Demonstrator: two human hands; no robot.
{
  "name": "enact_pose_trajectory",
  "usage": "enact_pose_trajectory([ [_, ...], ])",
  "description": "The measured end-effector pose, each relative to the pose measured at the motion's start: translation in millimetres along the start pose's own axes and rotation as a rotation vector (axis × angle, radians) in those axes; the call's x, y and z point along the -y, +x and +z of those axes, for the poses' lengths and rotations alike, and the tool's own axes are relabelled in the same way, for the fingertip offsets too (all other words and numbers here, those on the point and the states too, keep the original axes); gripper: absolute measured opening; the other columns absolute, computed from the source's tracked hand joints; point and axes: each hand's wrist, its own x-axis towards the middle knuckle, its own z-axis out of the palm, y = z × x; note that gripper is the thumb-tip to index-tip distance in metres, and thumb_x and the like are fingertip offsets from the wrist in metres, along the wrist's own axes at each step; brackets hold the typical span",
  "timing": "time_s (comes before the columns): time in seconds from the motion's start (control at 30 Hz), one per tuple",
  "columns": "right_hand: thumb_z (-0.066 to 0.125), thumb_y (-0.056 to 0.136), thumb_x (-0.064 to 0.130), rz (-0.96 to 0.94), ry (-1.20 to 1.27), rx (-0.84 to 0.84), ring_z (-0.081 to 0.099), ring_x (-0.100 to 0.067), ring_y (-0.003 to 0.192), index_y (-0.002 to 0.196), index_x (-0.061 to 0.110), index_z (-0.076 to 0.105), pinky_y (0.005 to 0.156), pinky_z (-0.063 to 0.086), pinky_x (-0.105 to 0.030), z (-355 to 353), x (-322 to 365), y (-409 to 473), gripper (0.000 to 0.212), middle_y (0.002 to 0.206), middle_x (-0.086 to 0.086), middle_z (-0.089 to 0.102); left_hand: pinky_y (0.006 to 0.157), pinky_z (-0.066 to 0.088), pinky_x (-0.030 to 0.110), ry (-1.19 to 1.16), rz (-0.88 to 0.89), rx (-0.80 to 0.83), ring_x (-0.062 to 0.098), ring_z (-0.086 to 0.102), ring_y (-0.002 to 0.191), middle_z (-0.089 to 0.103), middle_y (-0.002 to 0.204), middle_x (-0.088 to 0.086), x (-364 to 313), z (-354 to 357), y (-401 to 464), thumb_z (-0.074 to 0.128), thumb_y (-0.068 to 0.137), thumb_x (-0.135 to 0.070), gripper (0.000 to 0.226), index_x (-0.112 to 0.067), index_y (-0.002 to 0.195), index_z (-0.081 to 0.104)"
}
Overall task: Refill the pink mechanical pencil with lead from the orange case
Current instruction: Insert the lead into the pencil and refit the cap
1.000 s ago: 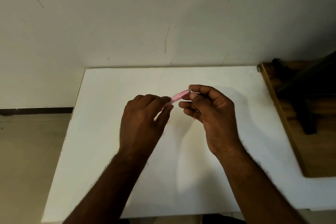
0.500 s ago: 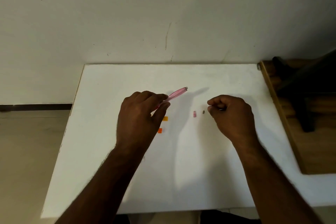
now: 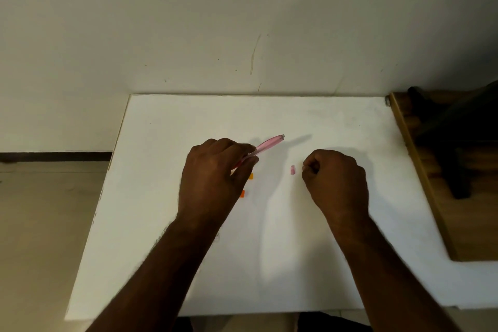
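Observation:
My left hand (image 3: 213, 178) grips the pink mechanical pencil (image 3: 269, 143) by its lower half. The pencil's uncapped back end points up and to the right, above the white table (image 3: 296, 264). Two orange bits of the lead case (image 3: 251, 176) peek out from under my left hand; the remainder is hidden. A small pink cap (image 3: 292, 170) lies on the table between my hands. My right hand (image 3: 334, 180) rests just right of the cap, fingers curled shut with the tips pinched together. Whether anything is pinched in them is hidden.
A wooden surface (image 3: 442, 224) butts against the table's right edge, with a dark object (image 3: 458, 148) lying on it. A pale wall runs along the table's far edge. Tiled floor (image 3: 40, 224) lies beyond the left edge.
My right hand left the pencil's back end and moved right and down to the table. The pink cap now lies there. A small dark piece seen beside it a moment ago is out of sight.

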Motion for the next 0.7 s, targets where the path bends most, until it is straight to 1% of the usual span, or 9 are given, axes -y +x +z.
enact_pose_trajectory([
  [0.03,0.07,0.088,0.02,0.019,0.058,0.012,0.067,-0.02,0.077,0.081,0.021,0.072,0.067,0.041,-0.026,0,1,1,0.007,0.079,0.007,0.072,0.069,0.045,0.033,0.002,-0.001,-0.002,0.015,0.061,0.074,0.071,0.079,-0.011,0,0,0,0.074,0.089,-0.029,0.012,-0.022,0.097,0.077],
  [0.07,0.072,0.087,0.019,0.053,0.182,0.025,0.066,-0.017,0.074,0.078,0.021,0.072,0.067,0.042,-0.026,-2,2,2,0.008,0.075,0.01,0.071,0.069,0.044,0.032,0.004,-0.003,-0.003,0.015,0.061,0.074,0.071,0.079,-0.011,0,0,0,0.074,0.089,-0.029,0.011,-0.022,0.097,0.078],
  [0.13,0.075,0.087,0.013,0.144,0.658,0.068,0.069,-0.014,0.071,0.079,0.02,0.075,0.071,0.052,-0.03,-10,7,6,0.011,0.071,0.008,0.072,0.069,0.044,0.032,0.001,-0.002,-0.001,0.015,0.061,0.074,0.071,0.08,-0.011,0,1,0,0.074,0.089,-0.029,0.012,-0.022,0.097,0.078],
  [0.2,0.072,0.091,0.005,0.205,1.153,0.148,0.076,-0.023,0.081,0.089,0.011,0.075,0.078,0.06,-0.035,-23,18,6,0.007,0.082,-0.004,0.075,0.069,0.045,0.034,-0.002,0.011,0.006,0.015,0.062,0.074,0.072,0.08,-0.011,-1,1,1,0.074,0.089,-0.029,0.012,-0.022,0.098,0.078],
  [0.23,0.07,0.093,0.003,0.203,1.277,0.181,0.077,-0.028,0.087,0.093,0.008,0.073,0.079,0.061,-0.036,-28,21,5,0.006,0.088,-0.009,0.076,0.069,0.046,0.035,-0.002,0.017,0.01,0.015,0.061,0.074,0.071,0.08,-0.011,-1,2,1,0.074,0.089,-0.029,0.012,-0.022,0.098,0.078],
  [0.3,0.067,0.094,0.001,0.173,1.367,0.223,0.076,-0.032,0.092,0.098,0.003,0.07,0.081,0.062,-0.036,-33,28,3,0.006,0.094,-0.014,0.076,0.068,0.047,0.037,0.001,0.022,0.019,0.016,0.061,0.073,0.071,0.079,-0.011,-1,2,1,0.073,0.089,-0.03,0.011,-0.023,0.097,0.078],
  [0.4,0.065,0.095,-0.001,0.167,1.422,0.246,0.076,-0.032,0.092,0.101,0.0,0.068,0.083,0.062,-0.037,-34,28,1,0.007,0.094,-0.014,0.077,0.068,0.046,0.038,0.006,0.03,0.02,0.017,0.061,0.072,0.071,0.08,-0.01,-1,3,2,0.072,0.09,-0.031,0.012,-0.022,0.097,0.078],
  [0.57,0.065,0.094,-0.003,0.146,1.403,0.23,0.077,-0.031,0.09,0.1,0.0,0.07,0.082,0.061,-0.035,-33,27,2,0.008,0.095,-0.017,0.077,0.07,0.042,0.034,0.013,0.039,0.022,0.016,0.061,0.073,0.072,0.082,-0.011,-1,3,2,0.071,0.091,-0.032,0.014,-0.023,0.098,0.078],
  [0.7,0.065,0.094,-0.004,0.134,1.366,0.213,0.077,-0.031,0.091,0.1,-0.001,0.071,0.082,0.061,-0.035,-31,28,2,0.009,0.096,-0.019,0.076,0.07,0.043,0.036,0.015,0.037,0.019,0.017,0.061,0.074,0.072,0.082,-0.01,-1,3,1,0.071,0.09,-0.032,0.014,-0.023,0.098,0.078],
])
